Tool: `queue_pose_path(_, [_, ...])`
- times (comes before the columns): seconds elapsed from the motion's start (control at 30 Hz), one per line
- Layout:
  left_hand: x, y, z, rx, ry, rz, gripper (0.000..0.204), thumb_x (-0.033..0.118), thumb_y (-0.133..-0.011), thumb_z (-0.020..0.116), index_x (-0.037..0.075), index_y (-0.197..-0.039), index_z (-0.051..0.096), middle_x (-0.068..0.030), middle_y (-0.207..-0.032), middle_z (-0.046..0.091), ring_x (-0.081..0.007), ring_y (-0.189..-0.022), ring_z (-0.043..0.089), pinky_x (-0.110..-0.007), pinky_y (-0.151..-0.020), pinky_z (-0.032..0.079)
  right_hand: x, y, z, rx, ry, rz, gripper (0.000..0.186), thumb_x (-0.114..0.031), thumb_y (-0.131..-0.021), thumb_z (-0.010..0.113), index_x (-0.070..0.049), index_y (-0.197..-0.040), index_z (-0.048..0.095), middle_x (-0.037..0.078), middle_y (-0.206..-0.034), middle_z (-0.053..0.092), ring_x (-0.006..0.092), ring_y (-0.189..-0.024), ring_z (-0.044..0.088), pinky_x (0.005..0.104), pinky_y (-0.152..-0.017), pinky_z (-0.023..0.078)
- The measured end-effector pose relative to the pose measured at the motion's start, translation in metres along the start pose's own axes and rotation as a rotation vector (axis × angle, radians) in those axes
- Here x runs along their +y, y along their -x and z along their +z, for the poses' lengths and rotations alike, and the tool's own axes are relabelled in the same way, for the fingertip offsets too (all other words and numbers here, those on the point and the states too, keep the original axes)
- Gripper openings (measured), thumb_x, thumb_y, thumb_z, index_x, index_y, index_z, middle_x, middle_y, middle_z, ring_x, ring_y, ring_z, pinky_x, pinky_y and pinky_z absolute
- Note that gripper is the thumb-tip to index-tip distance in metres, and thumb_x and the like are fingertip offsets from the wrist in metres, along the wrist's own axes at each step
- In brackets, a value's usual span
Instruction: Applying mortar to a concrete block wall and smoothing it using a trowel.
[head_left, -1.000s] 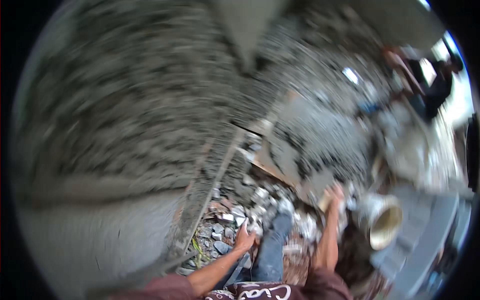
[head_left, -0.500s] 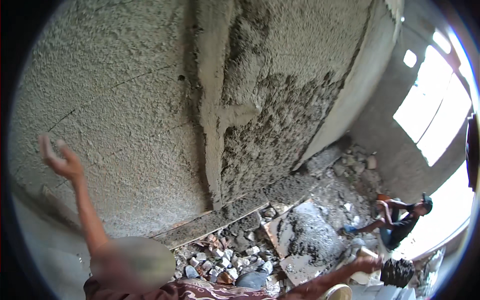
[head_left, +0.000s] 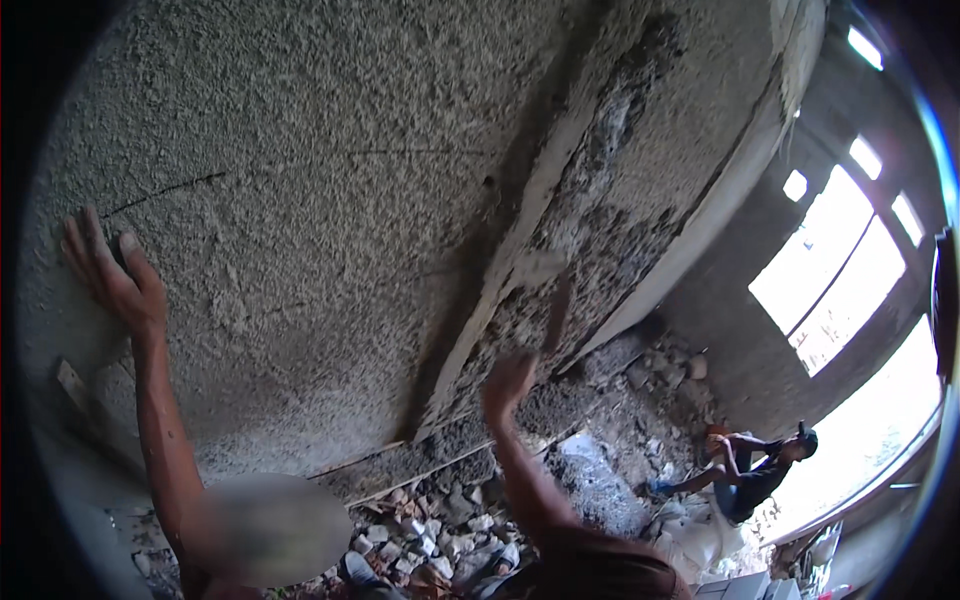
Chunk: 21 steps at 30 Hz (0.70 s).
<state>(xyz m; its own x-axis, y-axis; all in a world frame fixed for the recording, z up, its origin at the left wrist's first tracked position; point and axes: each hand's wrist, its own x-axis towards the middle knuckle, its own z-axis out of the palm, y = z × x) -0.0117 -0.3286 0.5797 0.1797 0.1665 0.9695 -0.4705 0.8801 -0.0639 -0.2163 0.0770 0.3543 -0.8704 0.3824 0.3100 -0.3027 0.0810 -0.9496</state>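
Right hand [head_left: 510,380] rose from low rubble [head_left: 440,530], gripping a blurred trowel [head_left: 556,315] against the wet, lumpy plaster strip [head_left: 600,250]. Left hand [head_left: 112,275] lies open, fingers spread flat on the rough grainy wall [head_left: 300,200].

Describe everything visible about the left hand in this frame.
The left hand is bare, raised high at the picture's left on an outstretched forearm. Its fingers are spread and point upward, the palm pressed flat against the rough grey plastered wall, just below a thin dark crack. It holds nothing that can be seen.
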Motion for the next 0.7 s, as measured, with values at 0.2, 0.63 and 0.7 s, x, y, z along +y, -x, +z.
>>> queue_pose_path(0.2, [0.014, 0.004, 0.005, -0.022, -0.015, -0.005, 0.052, 0.037, -0.096, 0.036, 0.004, -0.137, 0.036, -0.0258, -0.142, 0.028, -0.0429, -0.133, 0.024, -0.056, -0.105, 0.019, 0.121, 0.179, -0.138, -0.023, 0.408, 0.467, 0.029, -0.023, -0.073, 0.058, 0.001, -0.089, 0.054, 0.018, -0.081, 0.058, 0.0288, -0.073, 0.054, 0.0402, -0.072, 0.045])
queue_pose_path(0.63, [0.039, 0.007, 0.003, -0.034, -0.131, -0.056, 0.051, 0.037, -0.097, 0.03, 0.005, -0.137, 0.035, -0.0251, -0.142, 0.026, -0.0431, -0.132, 0.025, -0.057, -0.106, 0.019, -0.026, -0.003, -0.027, 0.156, -0.907, 0.72, 0.014, -0.02, -0.088, 0.054, -0.011, -0.094, 0.044, 0.003, -0.073, 0.049, 0.0162, -0.056, 0.051, 0.0321, -0.047, 0.047])
queue_pose_path(0.7, [0.035, 0.005, 0.002, -0.018, -0.117, -0.047, 0.052, 0.038, -0.096, 0.031, 0.006, -0.137, 0.035, -0.0244, -0.143, 0.027, -0.0429, -0.132, 0.024, -0.057, -0.106, 0.019, -0.058, 0.001, -0.018, 0.11, -1.006, 0.696, 0.017, -0.026, -0.089, 0.052, -0.011, -0.094, 0.045, 0.003, -0.075, 0.049, 0.0169, -0.059, 0.051, 0.0321, -0.05, 0.048])
